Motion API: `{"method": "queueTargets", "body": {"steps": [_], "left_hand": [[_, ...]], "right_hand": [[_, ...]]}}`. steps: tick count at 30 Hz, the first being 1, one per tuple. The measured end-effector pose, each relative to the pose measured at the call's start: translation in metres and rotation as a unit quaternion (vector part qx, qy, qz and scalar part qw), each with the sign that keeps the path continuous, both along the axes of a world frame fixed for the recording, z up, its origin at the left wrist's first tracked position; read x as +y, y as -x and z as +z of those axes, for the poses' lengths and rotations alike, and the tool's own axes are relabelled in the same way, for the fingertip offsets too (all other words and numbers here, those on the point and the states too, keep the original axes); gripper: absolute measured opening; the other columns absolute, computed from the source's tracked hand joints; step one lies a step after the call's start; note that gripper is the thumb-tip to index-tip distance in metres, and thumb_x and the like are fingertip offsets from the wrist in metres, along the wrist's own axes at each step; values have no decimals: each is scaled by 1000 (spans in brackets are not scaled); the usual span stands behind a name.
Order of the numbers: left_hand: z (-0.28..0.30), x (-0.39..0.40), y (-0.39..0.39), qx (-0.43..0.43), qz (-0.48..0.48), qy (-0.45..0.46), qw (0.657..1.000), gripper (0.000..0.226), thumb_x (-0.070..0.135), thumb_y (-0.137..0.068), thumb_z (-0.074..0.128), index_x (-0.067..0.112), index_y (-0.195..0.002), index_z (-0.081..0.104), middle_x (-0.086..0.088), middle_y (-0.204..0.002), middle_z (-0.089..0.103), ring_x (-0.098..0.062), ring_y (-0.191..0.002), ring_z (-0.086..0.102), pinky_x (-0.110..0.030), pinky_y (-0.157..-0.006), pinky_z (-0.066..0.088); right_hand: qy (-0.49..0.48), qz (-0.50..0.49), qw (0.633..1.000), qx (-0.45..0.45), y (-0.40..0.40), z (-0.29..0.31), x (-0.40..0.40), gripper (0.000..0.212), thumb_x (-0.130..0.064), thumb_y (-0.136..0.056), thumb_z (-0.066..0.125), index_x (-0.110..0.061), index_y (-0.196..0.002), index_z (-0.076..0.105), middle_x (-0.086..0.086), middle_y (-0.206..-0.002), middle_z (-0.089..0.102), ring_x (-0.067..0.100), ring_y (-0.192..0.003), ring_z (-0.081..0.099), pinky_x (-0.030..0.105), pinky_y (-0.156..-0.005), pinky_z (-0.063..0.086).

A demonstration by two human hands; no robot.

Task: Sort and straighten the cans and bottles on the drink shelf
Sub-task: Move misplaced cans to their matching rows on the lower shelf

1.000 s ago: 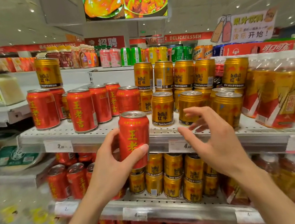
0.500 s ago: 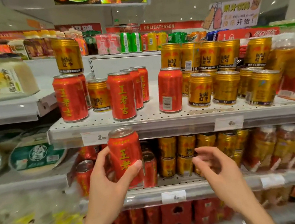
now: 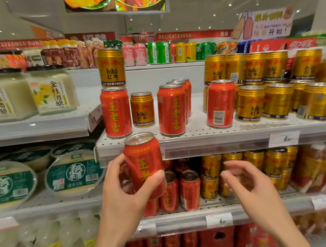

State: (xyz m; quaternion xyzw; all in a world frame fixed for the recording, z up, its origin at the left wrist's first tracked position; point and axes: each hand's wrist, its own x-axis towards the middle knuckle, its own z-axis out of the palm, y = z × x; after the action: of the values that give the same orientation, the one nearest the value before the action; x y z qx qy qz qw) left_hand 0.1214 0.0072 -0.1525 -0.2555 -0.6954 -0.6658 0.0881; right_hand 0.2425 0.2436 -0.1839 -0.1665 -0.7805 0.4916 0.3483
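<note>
Low in the middle of the frame: the left hand [image 3: 123, 190] holds a red can [image 3: 144, 166] tight, thumb in front, fingers behind.
Lower right: the right hand [image 3: 253, 190] holds nothing, its fingers loosely bent.
Slip risk: the red can is tilted in the air and could drop onto the cans under it.
Middle of the frame: the top shelf [image 3: 210, 136] mixes red and gold cans.
Bump risk: a careless push could knock the backwards red can [image 3: 220, 104] over.
Upper middle: a gold can [image 3: 111, 67] stands on a red one [image 3: 115, 112]; a small bump could topple it.
</note>
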Motion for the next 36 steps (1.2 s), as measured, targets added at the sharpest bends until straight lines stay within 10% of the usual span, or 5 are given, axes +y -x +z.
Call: {"method": "queueTargets", "body": {"steps": [11,22,36], "left_hand": [[67,24,50,105,101,48,988,73,65,-68,79,34,-130,56,11,-123,65,-10,-113,63,-41,-101,52],[65,28,59,144,153,119,970,91,66,-73,74,36,-149,35,10,-138,58,-10,-121,58,-33,-103,47],[65,29,60,162,172,134,962,90,65,-75,71,31,-151,36,10,-140,56,-8,-122,54,-31,-102,44]], "right_hand": [[-118,9,992,33,23,62,6,20,-35,-92,68,-36,-111,64,-18,-93,70,-7,-91,63,4,-74,46],[-430,-29,900,60,107,131,-17,70,-53,-91,63,-29,-149,34,1,-137,44,20,-115,56,38,-82,57],[-452,-28,891,25,105,137,1,68,-44,-88,69,-21,-145,40,1,-141,42,23,-121,53,43,-96,55]]}}
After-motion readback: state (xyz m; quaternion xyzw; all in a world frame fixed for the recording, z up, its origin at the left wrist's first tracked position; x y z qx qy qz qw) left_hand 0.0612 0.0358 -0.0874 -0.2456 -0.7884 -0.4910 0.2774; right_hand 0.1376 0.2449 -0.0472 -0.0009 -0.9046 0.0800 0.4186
